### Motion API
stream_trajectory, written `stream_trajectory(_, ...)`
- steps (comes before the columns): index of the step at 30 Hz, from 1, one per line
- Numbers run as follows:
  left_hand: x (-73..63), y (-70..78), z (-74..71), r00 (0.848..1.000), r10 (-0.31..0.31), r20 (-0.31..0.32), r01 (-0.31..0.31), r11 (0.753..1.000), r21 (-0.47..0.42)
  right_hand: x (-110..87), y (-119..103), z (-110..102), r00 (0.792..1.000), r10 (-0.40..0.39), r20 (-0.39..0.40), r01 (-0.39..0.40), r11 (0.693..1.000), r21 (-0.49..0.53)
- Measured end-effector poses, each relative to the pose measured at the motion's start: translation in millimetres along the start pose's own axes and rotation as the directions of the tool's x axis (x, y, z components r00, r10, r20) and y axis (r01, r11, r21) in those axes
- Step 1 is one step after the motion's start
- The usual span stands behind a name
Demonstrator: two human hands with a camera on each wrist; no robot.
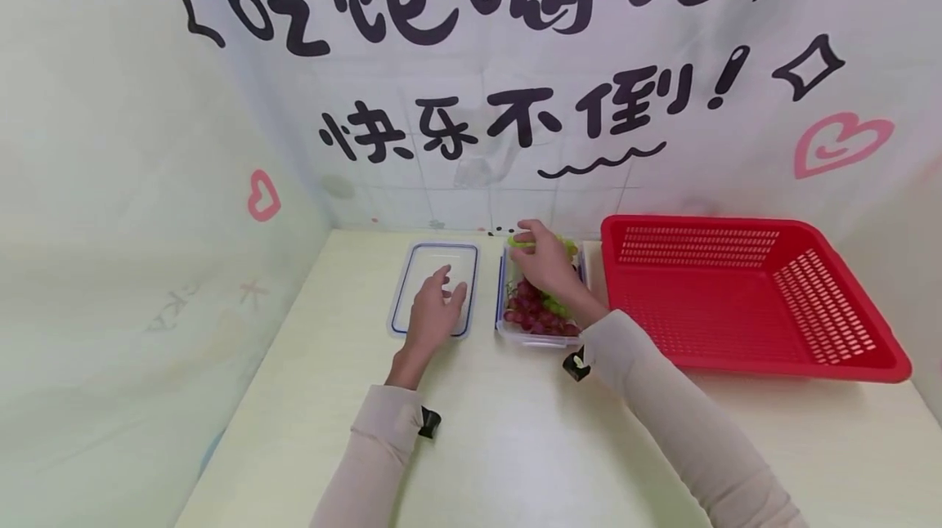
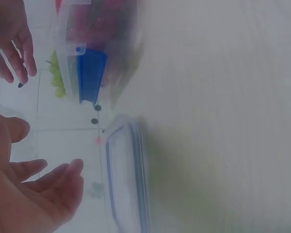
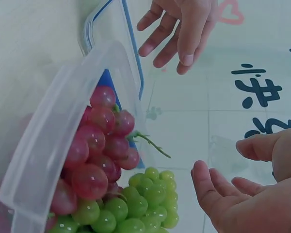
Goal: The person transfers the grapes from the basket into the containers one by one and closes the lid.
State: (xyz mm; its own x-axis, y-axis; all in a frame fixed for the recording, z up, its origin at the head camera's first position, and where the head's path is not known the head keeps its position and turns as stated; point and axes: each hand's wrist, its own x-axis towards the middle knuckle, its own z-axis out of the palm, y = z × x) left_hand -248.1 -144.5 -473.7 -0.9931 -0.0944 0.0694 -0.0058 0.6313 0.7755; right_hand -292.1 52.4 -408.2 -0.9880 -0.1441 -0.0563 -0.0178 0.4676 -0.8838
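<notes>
A clear plastic box holds red grapes and green grapes; a stem pokes up past its rim. Over the box hovers my right hand, fingers relaxed and apart from the fruit, with nothing in its grasp. My left hand hangs above the clear lid, which lies on the table with a blue seal round its edge. In the left wrist view the left hand's fingers are loosely bent and hold nothing. A blue clip shows on the box's side.
A large red plastic basket with slotted walls stands right of the box. Behind the pale table rises a white backdrop with black writing and pink hearts, and another sheet hangs on the left.
</notes>
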Motion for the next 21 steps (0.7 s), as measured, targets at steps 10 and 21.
stream_trajectory(10,7.6,-26.3,-31.4,0.992,-0.031,-0.124,0.042,0.996,0.084,-14.6,-6.3,36.2,0.998,0.057,0.017,-0.059,0.984,0.166)
stream_trajectory(21,9.3,-55.2,-35.5,0.982,-0.12,-0.148,0.139,0.982,0.125,-16.8,-7.6,86.7,0.995,0.083,0.052,-0.065,0.958,-0.279)
